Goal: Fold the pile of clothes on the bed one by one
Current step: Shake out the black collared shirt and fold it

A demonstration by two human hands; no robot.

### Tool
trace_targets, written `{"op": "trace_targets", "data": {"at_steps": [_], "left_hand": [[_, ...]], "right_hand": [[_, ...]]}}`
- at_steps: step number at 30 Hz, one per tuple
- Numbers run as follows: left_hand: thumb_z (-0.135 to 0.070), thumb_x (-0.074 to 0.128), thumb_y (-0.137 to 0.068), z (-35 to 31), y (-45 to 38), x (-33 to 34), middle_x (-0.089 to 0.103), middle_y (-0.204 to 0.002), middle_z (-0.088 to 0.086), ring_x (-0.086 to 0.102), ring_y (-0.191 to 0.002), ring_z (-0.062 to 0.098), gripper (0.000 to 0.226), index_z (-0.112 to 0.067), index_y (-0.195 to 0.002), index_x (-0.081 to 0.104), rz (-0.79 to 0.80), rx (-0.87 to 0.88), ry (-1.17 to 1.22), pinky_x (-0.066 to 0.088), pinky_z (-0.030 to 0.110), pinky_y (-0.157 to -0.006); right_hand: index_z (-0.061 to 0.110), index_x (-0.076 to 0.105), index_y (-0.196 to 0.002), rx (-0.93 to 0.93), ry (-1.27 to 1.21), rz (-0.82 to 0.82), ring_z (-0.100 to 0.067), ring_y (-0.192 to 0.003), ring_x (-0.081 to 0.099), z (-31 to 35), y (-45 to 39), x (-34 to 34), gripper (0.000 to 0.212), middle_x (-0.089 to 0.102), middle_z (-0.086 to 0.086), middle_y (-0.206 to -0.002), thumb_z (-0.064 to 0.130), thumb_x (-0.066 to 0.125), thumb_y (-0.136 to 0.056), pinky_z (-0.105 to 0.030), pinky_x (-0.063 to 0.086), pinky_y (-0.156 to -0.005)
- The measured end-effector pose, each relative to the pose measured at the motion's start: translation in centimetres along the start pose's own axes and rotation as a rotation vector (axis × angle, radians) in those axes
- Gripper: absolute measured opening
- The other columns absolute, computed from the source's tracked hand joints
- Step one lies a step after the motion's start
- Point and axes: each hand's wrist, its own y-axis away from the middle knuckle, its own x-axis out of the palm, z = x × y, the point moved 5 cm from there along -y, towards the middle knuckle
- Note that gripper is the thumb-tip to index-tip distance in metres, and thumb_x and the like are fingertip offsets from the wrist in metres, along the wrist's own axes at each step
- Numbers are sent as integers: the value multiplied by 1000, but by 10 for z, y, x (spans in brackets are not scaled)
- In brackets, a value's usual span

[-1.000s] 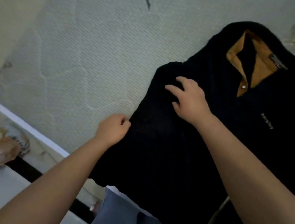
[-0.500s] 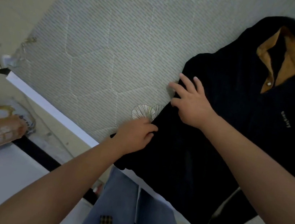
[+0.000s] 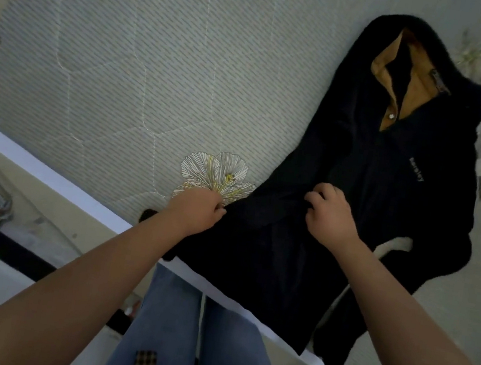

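A dark fleece jacket (image 3: 354,198) with a mustard-lined collar lies spread on the bed (image 3: 127,58), collar away from the person and its lower hem hanging over the bed's white edge. Just left of the jacket, a printed flower (image 3: 216,172) on the bedcover serves as a marker. The left hand (image 3: 198,210) sits right below that flower, fingers curled around the jacket's left side edge. The right hand (image 3: 330,216) is further right of the flower, on the jacket's middle, fingers bunched and pinching a ridge of cloth.

The fabric looks thick, soft and floppy, probably with some weight, so it should drape and sag rather than hold a crease. It appears grippy, not slick; a pinch anywhere should hold. The best holds seem to be along seams and edges, at the side edge near the flower and at the shoulder, so a whole panel turns over at once. A pale lining (image 3: 394,247) shows to the right of the right hand, possibly a turned-back hem, though the dark cloth makes its layers hard to read. The overhanging part may drag the jacket towards the floor.
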Motion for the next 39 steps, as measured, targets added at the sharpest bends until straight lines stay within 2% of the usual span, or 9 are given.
{"op": "trace_targets", "data": {"at_steps": [5,10,14,18,21,24,29,34,39], "left_hand": [[-29,50,-92,-11,15,19,61,-111,12,56,-103,26,31,-8,-114,56,64,44,2,42,29,-80],[-26,40,-97,-9,26,10,61,-84,14,55,-82,28,32,-4,-81,57,-4,22,59,33,29,-64],[-24,37,-98,-4,37,-15,48,-72,4,46,-73,22,35,-13,-65,41,-171,4,22,28,30,-61],[-22,40,-96,7,52,-39,51,-66,7,46,-67,23,33,-13,-64,44,-396,-30,77,22,31,-56],[-25,42,-95,16,55,-37,61,-78,14,56,-77,30,28,-6,-80,57,-379,-73,47,29,30,-60],[-37,47,-92,25,53,-9,57,-111,12,53,-106,28,40,-8,-120,54,-182,-114,4,41,32,-80],[-32,41,-96,40,47,-7,61,-112,13,56,-103,29,35,-8,-117,54,-352,-216,212,42,35,-81],[-35,55,-89,43,33,5,53,-130,10,53,-113,28,61,-16,-140,29,-162,-193,302,40,32,-87],[-26,55,-90,43,18,-20,58,-80,4,58,-84,23,22,-7,-99,62,-233,-167,548,36,24,-65]], "right_hand": [[6,43,-131,128,-186,-123,-32,-106,50,3,-7,-10,40,55,-19,-115,12,47,-91,-38,43,-85],[15,43,-134,84,-47,-98,-32,-102,51,8,-18,-15,41,55,-16,-111,16,47,-93,-34,42,-75],[7,60,-114,30,-57,-115,-31,-98,53,17,-24,-18,28,57,-17,-107,9,42,-93,-32,42,-70],[9,47,-128,-29,-115,-38,-30,-102,54,34,-23,-15,37,54,-16,-117,9,44,-92,-36,47,-78],[14,33,-138,-61,-92,12,-29,-100,55,47,-19,-9,49,53,-14,-119,10,46,-91,-33,47,-75],[15,40,-134,-66,-22,23,-28,-99,56,54,-17,-5,41,54,-13,-116,18,46,-93,-32,45,-72],[9,62,-113,-76,-19,-53,-28,-95,57,62,-27,-12,27,59,-13,-107,15,44,-93,-28,40,-68],[3,68,-100,-96,-378,-223,-20,-87,60,76,-28,-41,19,68,-13,-97,7,55,-86,-21,41,-76],[3,65,-101,-127,-651,-322,-10,-82,54,115,-35,-82,17,62,-1,-89,7,56,-87,-14,39,-76]]}}
